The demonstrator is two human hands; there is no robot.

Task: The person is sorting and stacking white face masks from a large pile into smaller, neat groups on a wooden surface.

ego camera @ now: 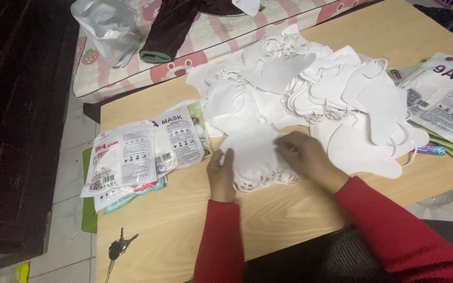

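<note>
A small stack of white face masks (255, 157) lies on the wooden table (174, 220) right in front of me. My left hand (221, 175) presses against the stack's left edge, fingers together. My right hand (305, 157) rests on its right side, fingertips on the top mask. Both arms wear red sleeves. Behind the stack spreads a big loose pile of white masks (321, 86).
Printed mask packets (142, 152) lie fanned at the left, and more packets (446, 99) at the right edge. A bunch of keys (119, 246) sits near the table's front left. A patterned mattress (211, 31) with a dark garment and a plastic bag lies beyond.
</note>
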